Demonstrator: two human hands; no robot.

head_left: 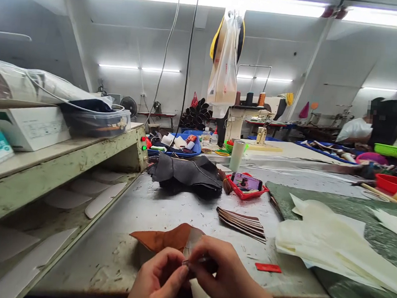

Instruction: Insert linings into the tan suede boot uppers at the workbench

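My left hand (159,280) and my right hand (220,271) meet at the front edge of the table, fingertips pinched together. A tiny thing between the fingertips is too small to name. Something dark shows under the curled fingers of my right hand, mostly hidden. Just behind the hands lies a brown leather piece (164,239) with a pointed left end and a greyish part at its right. A small red strip (268,268) is on the table to the right of my right hand. Farther back, a fan of thin brown strips (242,223) lies flat.
Black leather pieces (189,173) are stacked mid-table, beside a red basket (245,195) holding a phone (246,182). Pale cut sheets (323,234) cover a green mat (274,197) on the right. A shelf unit (62,155) borders the left side. One person (356,130) sits far right.
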